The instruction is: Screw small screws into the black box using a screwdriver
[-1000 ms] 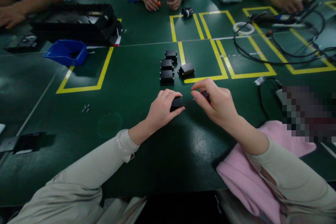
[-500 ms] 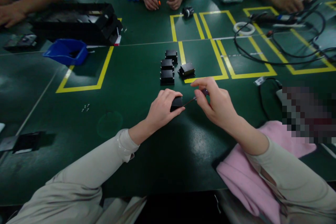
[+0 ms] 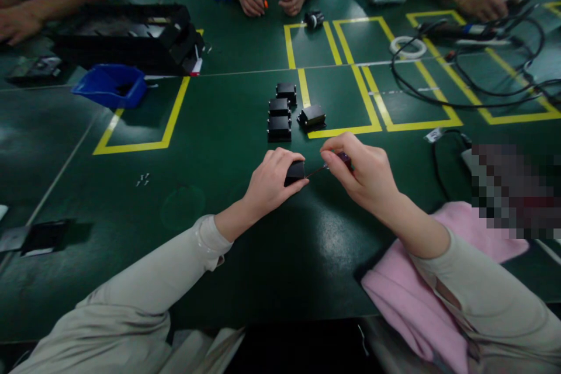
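My left hand (image 3: 270, 182) is closed over a small black box (image 3: 294, 172) and pins it to the green table (image 3: 228, 128). My right hand (image 3: 366, 175) pinches a small screwdriver (image 3: 333, 162) with a dark handle. Its thin shaft points left and its tip meets the side of the box. Several more black boxes (image 3: 279, 120) lie just beyond my hands, one (image 3: 311, 116) lying on a yellow tape line.
A blue bin (image 3: 110, 86) and a long black tray (image 3: 127, 35) stand at the far left. Black cables (image 3: 464, 76) and a white tape ring (image 3: 407, 47) lie at the right. A pink cloth (image 3: 421, 286) lies under my right arm. Other people's hands (image 3: 272, 0) rest along the far edge. Small screws (image 3: 142, 180) lie at the left.
My right hand's fingers have shifted slightly on the screwdriver handle, as if turning it. My left hand and the box have stayed in place.
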`<move>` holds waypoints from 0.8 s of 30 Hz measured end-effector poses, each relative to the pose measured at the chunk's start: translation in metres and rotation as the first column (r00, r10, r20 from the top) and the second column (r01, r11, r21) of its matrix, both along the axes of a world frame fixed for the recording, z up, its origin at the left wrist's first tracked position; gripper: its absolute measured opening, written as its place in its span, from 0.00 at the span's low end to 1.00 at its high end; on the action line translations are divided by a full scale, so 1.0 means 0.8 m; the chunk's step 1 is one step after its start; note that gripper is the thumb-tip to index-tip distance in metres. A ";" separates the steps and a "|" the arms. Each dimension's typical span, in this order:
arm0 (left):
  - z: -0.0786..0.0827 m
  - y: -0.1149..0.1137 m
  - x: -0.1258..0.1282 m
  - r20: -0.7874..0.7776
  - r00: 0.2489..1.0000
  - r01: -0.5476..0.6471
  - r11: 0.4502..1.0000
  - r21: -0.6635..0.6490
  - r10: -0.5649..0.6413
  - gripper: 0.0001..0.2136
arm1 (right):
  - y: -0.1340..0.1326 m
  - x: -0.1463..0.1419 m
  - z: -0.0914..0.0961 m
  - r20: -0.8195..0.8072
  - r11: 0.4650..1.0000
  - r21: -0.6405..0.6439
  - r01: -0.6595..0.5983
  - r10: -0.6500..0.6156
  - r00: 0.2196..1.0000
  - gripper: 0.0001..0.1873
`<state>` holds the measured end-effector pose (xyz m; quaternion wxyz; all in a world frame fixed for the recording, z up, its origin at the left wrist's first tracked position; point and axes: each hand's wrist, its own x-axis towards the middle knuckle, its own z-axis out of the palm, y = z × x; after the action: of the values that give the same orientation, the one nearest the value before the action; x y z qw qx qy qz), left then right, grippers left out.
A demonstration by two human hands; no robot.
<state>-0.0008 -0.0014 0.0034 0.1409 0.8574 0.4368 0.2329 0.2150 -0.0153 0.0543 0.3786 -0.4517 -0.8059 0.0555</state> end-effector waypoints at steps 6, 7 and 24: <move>0.001 0.000 0.000 0.006 1.000 0.001 1.000 -0.005 -0.001 0.17 | 0.000 -0.001 0.001 -0.017 1.000 0.027 -0.005 0.005 1.000 0.11; 0.001 0.000 0.000 0.006 1.000 0.001 1.000 -0.005 -0.001 0.18 | 0.000 -0.001 0.001 -0.017 1.000 0.028 -0.006 0.006 1.000 0.10; 0.001 -0.001 0.000 0.004 1.000 0.002 1.000 0.008 -0.002 0.18 | 0.001 0.002 0.002 0.028 0.988 0.138 -0.071 0.068 0.997 0.10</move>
<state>-0.0011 -0.0022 0.0040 0.1386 0.8580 0.4345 0.2362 0.2166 -0.0145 0.0559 0.3974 -0.3967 -0.8274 0.0071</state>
